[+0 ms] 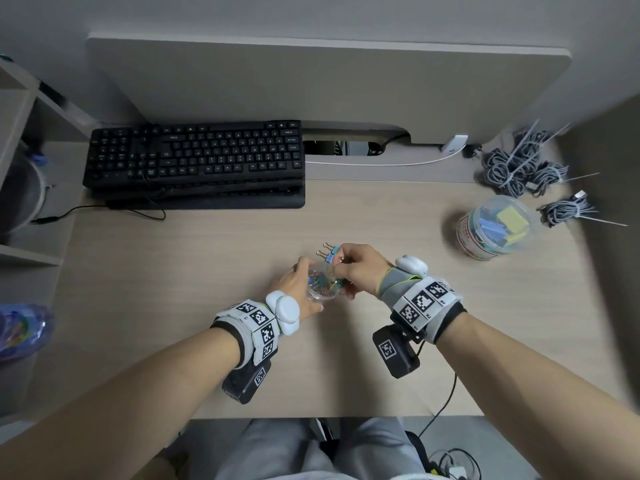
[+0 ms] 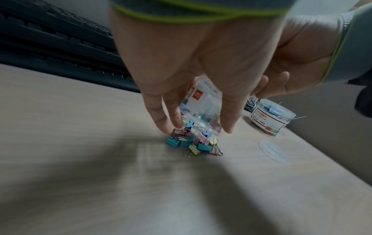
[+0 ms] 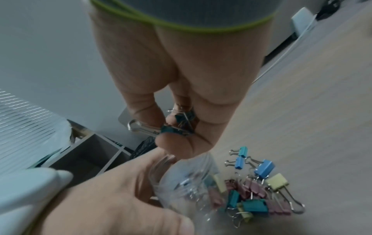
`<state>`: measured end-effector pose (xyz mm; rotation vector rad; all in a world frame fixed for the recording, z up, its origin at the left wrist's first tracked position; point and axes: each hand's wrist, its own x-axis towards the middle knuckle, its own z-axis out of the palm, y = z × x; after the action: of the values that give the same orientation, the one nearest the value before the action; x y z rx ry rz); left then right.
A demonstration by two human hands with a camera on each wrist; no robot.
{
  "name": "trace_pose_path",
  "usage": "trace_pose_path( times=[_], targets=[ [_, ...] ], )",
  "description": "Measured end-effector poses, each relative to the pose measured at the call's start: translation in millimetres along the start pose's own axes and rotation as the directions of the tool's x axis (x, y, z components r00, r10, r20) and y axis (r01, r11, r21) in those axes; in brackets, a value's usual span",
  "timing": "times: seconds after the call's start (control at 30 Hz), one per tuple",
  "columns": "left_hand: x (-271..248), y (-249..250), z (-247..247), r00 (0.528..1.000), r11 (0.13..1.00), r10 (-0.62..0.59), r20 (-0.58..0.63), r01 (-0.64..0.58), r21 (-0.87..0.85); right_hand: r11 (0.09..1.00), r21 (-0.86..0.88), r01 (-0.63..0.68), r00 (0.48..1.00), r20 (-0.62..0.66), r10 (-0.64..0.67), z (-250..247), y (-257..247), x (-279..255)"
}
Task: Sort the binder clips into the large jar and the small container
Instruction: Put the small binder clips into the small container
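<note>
Near the front middle of the desk, the left hand was wrapped around the small container, a clear plastic tub, thumb on one side and fingers on the other, holding it tilted with its mouth toward the right hand. That right hand hovered just above the container's mouth, its fingertips pinching a few small teal binder clips, one wire handle sticking out to the side. Some clips showed through the container's clear wall. Just beside it a loose pile of small binder clips lay on the wood, blue, teal, pink and pale yellow ones tangled together. The large jar stood upright well to the right with no lid on, holding bigger blue and yellow clips. From the left wrist view a clear round lid lay flat on the desk between the pile and the jar. A black keyboard sat at the back left, and bundles of grey cable lay beyond the jar.
</note>
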<state>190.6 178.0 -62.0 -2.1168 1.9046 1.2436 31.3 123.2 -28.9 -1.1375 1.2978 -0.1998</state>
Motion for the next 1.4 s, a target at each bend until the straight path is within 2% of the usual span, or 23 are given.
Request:
trace_pose_path(
  times=[0.17, 0.37, 0.53, 0.63, 0.7, 0.87, 0.93, 1.03, 1.17, 1.33, 1.4],
  targets=[
    [-2.7, -0.2, -4.1, 1.0, 0.999, 0.011, -0.029, -0.012, -0.036, 0.986, -0.155, 0.064, 0.998, -0.013, -0.067, 11.0, -8.0, -1.8],
    [-4.1, -8.1, -8.9, 0.999, 0.997, -0.006, -0.048, 0.002, -0.077, 0.904, -0.382, 0.191, 0.978, -0.01, -0.211, 16.1, -18.1, -3.7],
    [-4.8, -15.6, -12.0, 0.998, 0.996, -0.024, -0.062, 0.019, -0.092, 0.859, -0.455, 0.236, 0.964, 0.001, -0.264, 13.4, -23.8, -1.3],
    [-5.7, -23.5, -15.0, 0.996, 0.996, -0.024, -0.085, 0.017, -0.092, 0.884, -0.428, 0.186, 0.969, -0.072, -0.238, 7.3, -16.8, 12.3],
    [-7.0, -30.2, -18.0, 0.995, 0.995, -0.035, -0.095, 0.026, -0.096, 0.875, -0.471, 0.113, 0.974, -0.119, -0.19, -1.2, -5.8, 23.1],
    [-8.4, -44.6, -26.0, 0.995, 0.993, -0.051, -0.08, 0.042, -0.115, 0.64, -0.751, -0.163, 0.981, -0.193, 0.023, -11.1, 30.9, 33.6],
    [-9.9, -50.4, -28.0, 0.995, 0.991, -0.063, -0.077, 0.053, -0.127, 0.586, -0.791, -0.174, 0.982, -0.184, 0.043, -2.3, 41.5, 36.4],
    [-11.5, -57.1, -28.4, 0.994, 0.989, -0.084, -0.073, 0.074, -0.128, 0.567, -0.809, -0.157, 0.984, -0.174, 0.025, 12.8, 48.1, 43.8],
    [-11.6, -61.0, -26.2, 0.993, 0.985, -0.094, -0.073, 0.082, -0.154, 0.468, -0.871, -0.151, 0.987, -0.155, 0.029, 31.2, 45.9, 50.0],
    [-13.5, -63.0, -25.9, 0.992, 0.984, -0.1, -0.078, 0.087, -0.157, 0.463, -0.875, -0.141, 0.99, -0.14, 0.036, 38.8, 50.0, 55.2],
    [-13.8, -64.6, -25.7, 0.992, 0.984, -0.099, -0.075, 0.086, -0.157, 0.46, -0.87, -0.177, 0.984, -0.156, 0.083, 36.8, 49.6, 57.0]
  ],
)
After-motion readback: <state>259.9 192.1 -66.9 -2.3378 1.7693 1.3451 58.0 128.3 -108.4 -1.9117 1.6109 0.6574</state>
